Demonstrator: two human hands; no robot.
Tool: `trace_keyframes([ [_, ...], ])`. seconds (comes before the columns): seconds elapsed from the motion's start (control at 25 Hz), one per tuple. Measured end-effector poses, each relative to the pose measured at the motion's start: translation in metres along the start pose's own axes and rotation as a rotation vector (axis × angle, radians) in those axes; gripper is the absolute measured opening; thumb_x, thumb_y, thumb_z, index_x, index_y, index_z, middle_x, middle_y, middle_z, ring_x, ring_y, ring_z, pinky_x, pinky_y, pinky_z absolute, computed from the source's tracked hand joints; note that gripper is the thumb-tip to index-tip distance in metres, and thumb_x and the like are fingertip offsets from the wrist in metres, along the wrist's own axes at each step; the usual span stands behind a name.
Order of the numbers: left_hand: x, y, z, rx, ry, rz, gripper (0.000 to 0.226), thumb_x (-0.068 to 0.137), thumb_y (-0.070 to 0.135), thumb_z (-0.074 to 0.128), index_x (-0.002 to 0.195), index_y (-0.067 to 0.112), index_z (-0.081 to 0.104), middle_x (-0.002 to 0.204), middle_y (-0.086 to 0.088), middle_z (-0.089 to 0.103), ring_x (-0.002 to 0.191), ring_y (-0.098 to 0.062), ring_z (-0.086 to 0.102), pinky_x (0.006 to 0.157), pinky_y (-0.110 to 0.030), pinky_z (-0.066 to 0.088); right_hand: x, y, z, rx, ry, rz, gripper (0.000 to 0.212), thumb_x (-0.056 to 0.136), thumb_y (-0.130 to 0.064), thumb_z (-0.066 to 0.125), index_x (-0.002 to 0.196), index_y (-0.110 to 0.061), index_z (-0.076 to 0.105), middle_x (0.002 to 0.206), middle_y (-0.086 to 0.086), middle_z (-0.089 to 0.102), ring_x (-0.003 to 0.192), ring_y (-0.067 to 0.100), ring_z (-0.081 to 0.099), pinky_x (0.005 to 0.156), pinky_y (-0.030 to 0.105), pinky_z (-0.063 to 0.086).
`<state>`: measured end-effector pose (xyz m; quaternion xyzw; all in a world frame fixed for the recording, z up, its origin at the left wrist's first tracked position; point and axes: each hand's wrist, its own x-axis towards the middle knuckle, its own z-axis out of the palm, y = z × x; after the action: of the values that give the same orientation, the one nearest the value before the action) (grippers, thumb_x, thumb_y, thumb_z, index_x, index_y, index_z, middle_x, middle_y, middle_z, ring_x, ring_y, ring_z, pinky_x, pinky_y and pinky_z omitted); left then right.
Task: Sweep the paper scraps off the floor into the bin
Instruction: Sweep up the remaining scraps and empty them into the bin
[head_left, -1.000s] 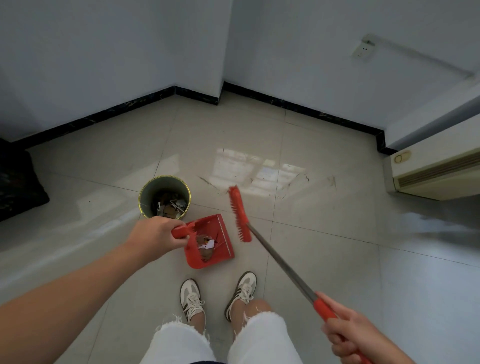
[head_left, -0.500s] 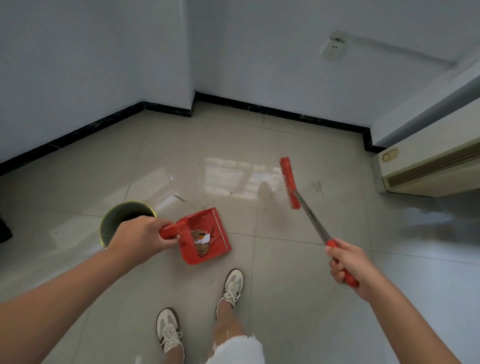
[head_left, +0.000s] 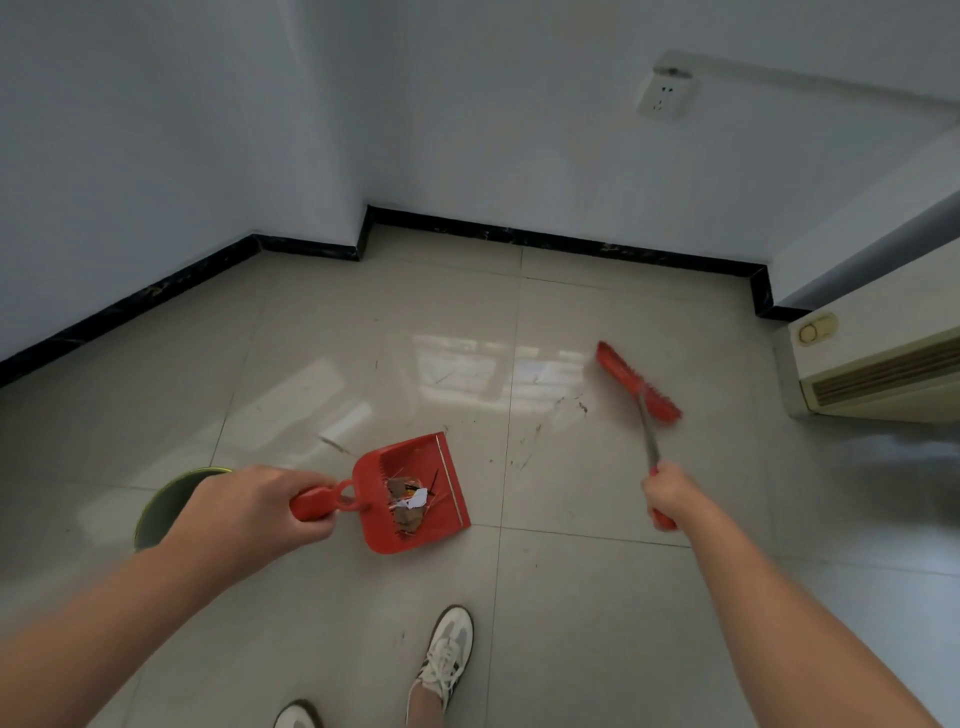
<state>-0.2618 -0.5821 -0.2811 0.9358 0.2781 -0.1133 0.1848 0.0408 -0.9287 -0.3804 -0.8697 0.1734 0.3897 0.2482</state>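
My left hand (head_left: 254, 512) grips the handle of a red dustpan (head_left: 415, 493), held above the tiled floor. Brown and white paper scraps (head_left: 410, 506) lie in the pan. The green bin (head_left: 166, 506) stands on the floor to the left, mostly hidden behind my left hand and forearm. My right hand (head_left: 670, 496) holds the red grip of a broom; its metal shaft runs up to the red brush head (head_left: 636, 382), out to the right of the dustpan.
A cream air-conditioner unit (head_left: 878, 358) stands at the right wall. White walls with black skirting (head_left: 545, 241) close the corner ahead, with a wall socket (head_left: 665, 98) above. Dark scuff marks (head_left: 524, 452) streak the floor tiles. My shoes (head_left: 444, 657) are at the bottom.
The broom head has swung away to the right and turned crosswise. The dustpan with its scraps has stayed beside the bin, and the view has tilted up toward the wall.
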Motion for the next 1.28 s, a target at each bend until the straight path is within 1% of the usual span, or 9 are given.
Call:
trace_keyframes([
  [0.16,0.009,0.008,0.006,0.012,-0.007,0.019,0.024,0.062,0.058,0.056,0.083,0.05,0.064,0.057,0.019,0.062,0.054,-0.005,0.057,0.046,-0.023,0.043,-0.028,0.013,0.042,0.092,-0.151,0.036,0.023,0.092,-0.001,0.032,0.089,-0.023,0.037,0.054,0.009,0.037,0.028,0.013,0.035,0.035,0.015,0.029],
  [0.32,-0.005,-0.004,0.004,0.003,0.016,0.002,0.017,0.062,0.053,0.062,0.078,0.048,0.066,0.045,0.017,0.051,0.044,-0.005,0.052,0.04,-0.021,0.04,-0.128,0.045,0.078,-0.007,-0.378,0.071,0.051,0.095,-0.01,0.035,0.139,-0.034,0.028,0.051,0.007,0.042,0.03,0.014,0.037,0.033,0.018,0.032],
  [0.4,-0.016,-0.012,0.003,0.024,-0.007,-0.002,0.016,0.066,0.049,0.069,0.081,0.047,0.066,0.046,0.015,0.052,0.045,-0.004,0.053,0.04,-0.022,0.04,-0.183,0.052,0.099,-0.136,-0.512,0.012,0.058,0.094,-0.015,0.036,0.147,-0.035,0.022,0.056,0.002,0.046,0.038,0.011,0.043,0.036,0.022,0.035],
  [0.56,-0.022,-0.018,0.002,0.036,-0.074,-0.017,0.01,0.072,0.046,0.068,0.08,0.039,0.066,0.052,0.011,0.056,0.052,-0.006,0.054,0.045,-0.026,0.04,-0.262,0.035,0.103,-0.1,-0.692,0.024,0.055,0.093,-0.019,0.043,0.144,-0.037,0.031,0.055,-0.002,0.045,0.034,0.005,0.041,0.033,0.017,0.033],
  [0.64,-0.021,-0.022,-0.002,0.034,-0.095,-0.039,0.015,0.074,0.049,0.064,0.078,0.035,0.064,0.057,0.01,0.059,0.057,-0.007,0.056,0.049,-0.029,0.045,-0.283,0.024,0.066,0.018,-0.735,0.083,0.039,0.095,-0.015,0.044,0.126,-0.037,0.051,0.052,0.001,0.038,0.032,0.006,0.033,0.031,0.013,0.026],
  [0.76,-0.034,-0.027,-0.006,0.018,-0.103,-0.079,0.017,0.074,0.05,0.062,0.08,0.035,0.065,0.062,0.01,0.062,0.062,-0.007,0.058,0.053,-0.03,0.048,-0.307,0.019,0.008,0.11,-0.702,0.09,0.031,0.097,-0.019,0.047,0.115,-0.04,0.059,0.052,0.003,0.039,0.036,0.009,0.031,0.034,0.012,0.024],
  [0.96,-0.088,-0.031,-0.018,-0.159,0.05,-0.186,0.009,0.071,0.045,0.072,0.08,0.044,0.068,0.055,0.014,0.057,0.057,-0.01,0.054,0.05,-0.026,0.041,-0.314,0.022,-0.005,0.107,-0.442,-0.026,0.037,0.098,-0.019,0.048,0.12,-0.048,0.045,0.05,0.005,0.039,0.034,0.011,0.032,0.035,0.013,0.025],
  [1.16,-0.121,-0.057,-0.018,-0.219,0.073,-0.329,0.006,0.072,0.043,0.073,0.073,0.041,0.067,0.054,0.012,0.058,0.054,-0.009,0.053,0.048,-0.026,0.038,-0.208,-0.005,0.037,0.014,-0.206,-0.05,0.027,0.098,-0.011,0.042,0.117,-0.028,0.05,0.042,0.003,0.032,0.028,0.01,0.028,0.034,0.012,0.027],
  [1.28,-0.128,-0.064,-0.005,-0.19,0.099,-0.35,0.007,0.07,0.04,0.076,0.074,0.041,0.069,0.049,0.011,0.053,0.049,-0.008,0.049,0.046,-0.024,0.037,-0.136,-0.01,0.069,-0.113,-0.197,-0.031,0.021,0.093,-0.001,0.036,0.103,-0.016,0.046,0.049,0.006,0.035,0.031,0.012,0.03,0.037,0.013,0.028],
])
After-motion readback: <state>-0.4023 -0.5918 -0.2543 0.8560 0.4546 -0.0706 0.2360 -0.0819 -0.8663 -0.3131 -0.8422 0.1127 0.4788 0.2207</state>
